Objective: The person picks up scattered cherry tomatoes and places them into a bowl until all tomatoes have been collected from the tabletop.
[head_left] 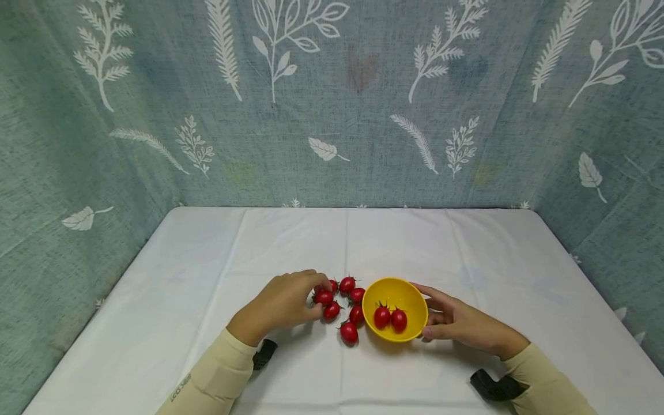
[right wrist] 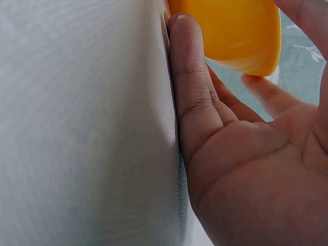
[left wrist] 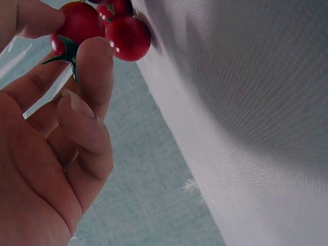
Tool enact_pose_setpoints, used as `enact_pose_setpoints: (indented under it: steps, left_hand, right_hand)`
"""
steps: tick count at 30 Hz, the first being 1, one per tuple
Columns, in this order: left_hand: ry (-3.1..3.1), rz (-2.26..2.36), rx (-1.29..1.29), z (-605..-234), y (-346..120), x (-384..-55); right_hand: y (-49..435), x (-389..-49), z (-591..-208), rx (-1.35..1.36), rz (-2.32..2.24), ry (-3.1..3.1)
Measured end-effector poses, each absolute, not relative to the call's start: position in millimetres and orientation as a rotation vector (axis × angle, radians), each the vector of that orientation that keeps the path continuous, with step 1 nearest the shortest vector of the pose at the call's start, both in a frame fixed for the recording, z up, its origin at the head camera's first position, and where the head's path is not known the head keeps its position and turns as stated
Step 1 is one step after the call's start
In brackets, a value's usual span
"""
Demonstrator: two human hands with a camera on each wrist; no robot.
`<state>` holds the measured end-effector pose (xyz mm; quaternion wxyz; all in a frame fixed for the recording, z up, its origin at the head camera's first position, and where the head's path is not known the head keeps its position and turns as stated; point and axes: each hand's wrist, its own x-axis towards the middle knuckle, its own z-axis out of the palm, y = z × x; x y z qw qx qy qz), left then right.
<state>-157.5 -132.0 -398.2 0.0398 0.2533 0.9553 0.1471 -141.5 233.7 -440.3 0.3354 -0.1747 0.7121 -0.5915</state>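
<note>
A small yellow bowl (head_left: 395, 291) stands on the white table (head_left: 415, 242) with two cherry tomatoes (head_left: 390, 318) inside. Several more cherry tomatoes (head_left: 349, 300) lie in a cluster just left of it. My left hand (head_left: 290, 300) is on that cluster; in the left wrist view its thumb and fingertips (left wrist: 92, 61) pinch one tomato (left wrist: 79, 23), with another tomato (left wrist: 128, 37) right beside. My right hand (head_left: 446, 320) cups the bowl's right side with relaxed fingers; the right wrist view shows the bowl (right wrist: 230, 31) against the fingers (right wrist: 189, 77).
A leaf-patterned teal cloth (head_left: 332, 104) walls the table at the back and both sides. Black wrist straps (head_left: 493, 386) sit by the near edge under each sleeve. White tabletop stretches behind and to both sides of the bowl.
</note>
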Motion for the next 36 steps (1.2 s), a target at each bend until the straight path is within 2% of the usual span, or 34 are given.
enact_pose_setpoints:
  steps: [36]
  left_hand:
    - [3.034, 0.702, 1.096, -398, -109, -144]
  right_hand:
    - [231, -138, -437, -0.442, -1.531, 1.874]
